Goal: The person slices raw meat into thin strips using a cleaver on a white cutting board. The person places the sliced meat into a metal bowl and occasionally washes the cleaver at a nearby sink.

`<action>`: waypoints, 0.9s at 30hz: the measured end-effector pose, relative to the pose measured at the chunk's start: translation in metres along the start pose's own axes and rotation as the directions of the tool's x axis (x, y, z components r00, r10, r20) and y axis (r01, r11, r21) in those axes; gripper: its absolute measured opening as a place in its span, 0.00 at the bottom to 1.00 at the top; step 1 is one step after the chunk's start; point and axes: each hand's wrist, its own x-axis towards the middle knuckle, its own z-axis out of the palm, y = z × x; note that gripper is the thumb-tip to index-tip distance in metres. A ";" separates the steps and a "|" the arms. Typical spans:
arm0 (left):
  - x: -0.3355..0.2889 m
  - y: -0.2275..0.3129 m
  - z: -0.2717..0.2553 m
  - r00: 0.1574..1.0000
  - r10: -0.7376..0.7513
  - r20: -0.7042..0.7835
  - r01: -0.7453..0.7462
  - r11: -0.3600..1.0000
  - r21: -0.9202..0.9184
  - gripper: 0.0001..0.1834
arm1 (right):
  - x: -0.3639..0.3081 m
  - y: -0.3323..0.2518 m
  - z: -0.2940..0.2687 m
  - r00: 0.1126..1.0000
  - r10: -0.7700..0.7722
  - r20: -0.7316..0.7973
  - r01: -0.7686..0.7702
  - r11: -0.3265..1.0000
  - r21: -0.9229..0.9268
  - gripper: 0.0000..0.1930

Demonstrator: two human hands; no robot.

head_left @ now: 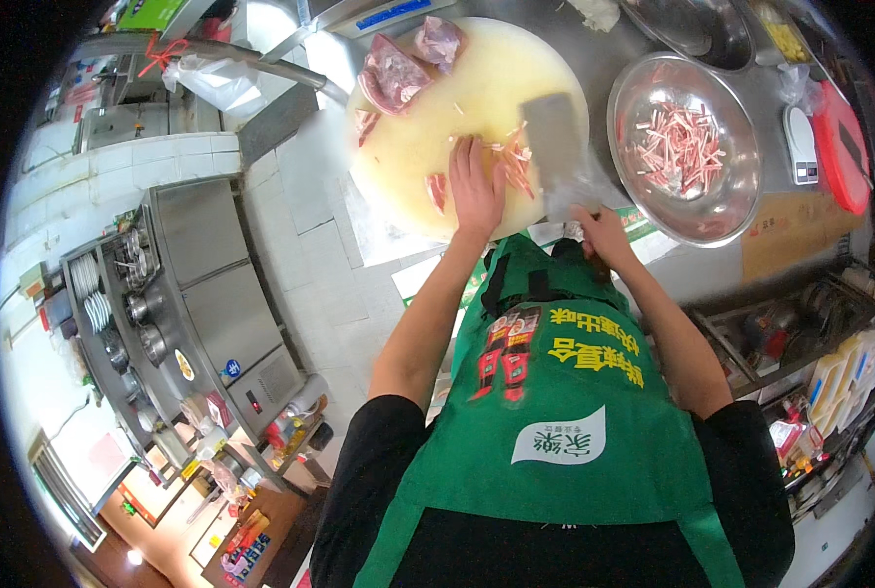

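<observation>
A round, pale yellow cutting board [516, 59] lies on the steel counter. My left hand [477, 188] rests on it with fingers stretched out, beside thin strips of raw meat [518, 165]. My right hand [606, 238] is closed round the handle of a cleaver [555, 142]. The broad blade is over the board's right side, just right of the strips, and looks blurred. A small slice of meat [436, 192] lies left of my left hand. Two larger chunks of meat, a bigger one [392, 78] and a smaller one [439, 44], sit at the far left of the board.
A steel bowl [622, 174] of cut meat strips [680, 149] stands right of the board. Beyond it are a white kitchen scale [800, 145] and a red board [842, 147]. Steel cabinets [202, 235] stand to the left across a tiled floor [325, 265].
</observation>
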 end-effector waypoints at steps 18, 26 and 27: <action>0.056 0.094 0.022 0.952 0.150 -0.268 -0.201 0.964 -0.172 0.27 | -0.015 -0.039 -0.016 0.887 -0.446 0.123 0.462 0.867 -0.185 0.20; 0.141 0.209 0.135 0.967 0.166 0.194 0.005 0.748 -0.664 0.11 | -0.171 0.007 -0.205 0.785 -0.281 -0.552 0.088 0.933 -0.350 0.12; 0.146 0.222 0.147 0.929 0.191 0.316 0.093 0.708 -0.700 0.10 | -0.181 0.008 -0.216 0.730 -0.255 -0.634 0.080 0.953 -0.291 0.11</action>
